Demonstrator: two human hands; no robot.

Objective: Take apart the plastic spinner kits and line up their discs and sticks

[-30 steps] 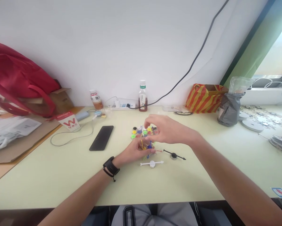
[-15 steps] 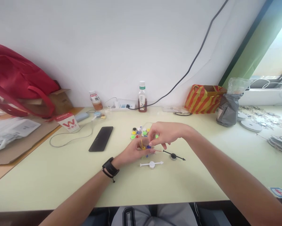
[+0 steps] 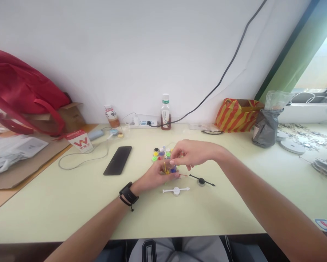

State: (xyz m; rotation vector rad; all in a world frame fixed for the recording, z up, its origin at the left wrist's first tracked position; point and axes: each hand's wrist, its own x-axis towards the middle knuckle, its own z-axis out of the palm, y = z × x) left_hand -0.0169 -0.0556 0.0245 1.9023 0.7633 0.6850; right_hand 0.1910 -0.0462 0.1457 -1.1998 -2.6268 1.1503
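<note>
My left hand (image 3: 160,174) is curled round a small cluster of coloured plastic arrow pointers (image 3: 173,170), blue and yellow ones among them; a red tip pokes out past the thumb. Just above it, my right hand (image 3: 186,153) is pinched, thumb against forefinger, and whatever lies between those fingertips is too small to make out. A white arrow spinner (image 3: 176,191) on a round base lies in front of my hands. To its right is a black arrow spinner (image 3: 201,181). Behind my left hand stand several round bases with coloured caps (image 3: 155,154), partly covered by my right hand.
A black phone (image 3: 117,160) lies on the left of the table. Along the wall are a tea bottle (image 3: 165,112), a power strip (image 3: 144,122) and a second bottle (image 3: 112,116). A striped bag (image 3: 234,115) and a grey bag (image 3: 267,127) stand at the right.
My right hand has shifted slightly up and to the left over the pointers, its fingertips rising off the blue piece. My left hand stays in place.
</note>
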